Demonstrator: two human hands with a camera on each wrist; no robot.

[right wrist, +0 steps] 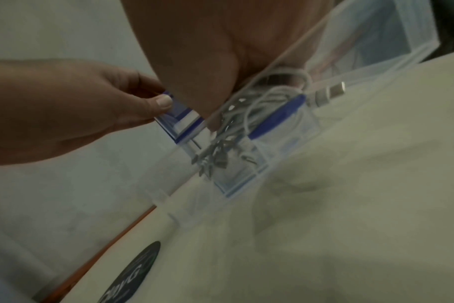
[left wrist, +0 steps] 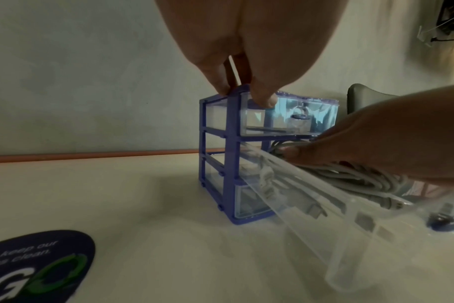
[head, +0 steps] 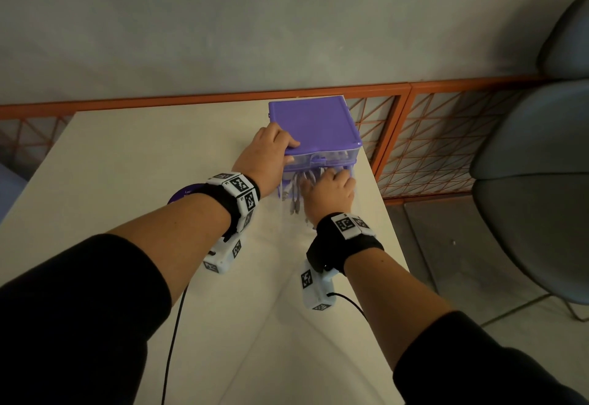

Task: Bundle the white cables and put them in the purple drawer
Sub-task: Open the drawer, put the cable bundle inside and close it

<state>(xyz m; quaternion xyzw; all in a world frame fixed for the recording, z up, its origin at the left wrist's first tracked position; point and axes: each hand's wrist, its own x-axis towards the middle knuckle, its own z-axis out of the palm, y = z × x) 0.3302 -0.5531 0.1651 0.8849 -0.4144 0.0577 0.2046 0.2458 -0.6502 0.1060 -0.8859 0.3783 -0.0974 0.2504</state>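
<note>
A purple drawer unit (head: 314, 124) with clear drawers stands at the table's far right. Its middle clear drawer (left wrist: 324, 215) is pulled out toward me and slopes down. My left hand (head: 271, 149) grips the unit's top front-left corner, thumb on the front (left wrist: 265, 100) and fingers on top. My right hand (head: 328, 189) reaches into the open drawer and holds the bundle of white cables (left wrist: 350, 174) there, thumb against them. The cables (right wrist: 259, 106) hang under my palm, and plug ends (head: 294, 205) stick out toward me.
A round dark blue sticker (head: 188, 194) lies on the white table (head: 127, 165) left of the unit. The table's right edge (head: 382, 200) runs close beside the unit. An orange lattice railing (head: 430, 136) stands behind, and grey chairs (head: 535, 181) stand at the right.
</note>
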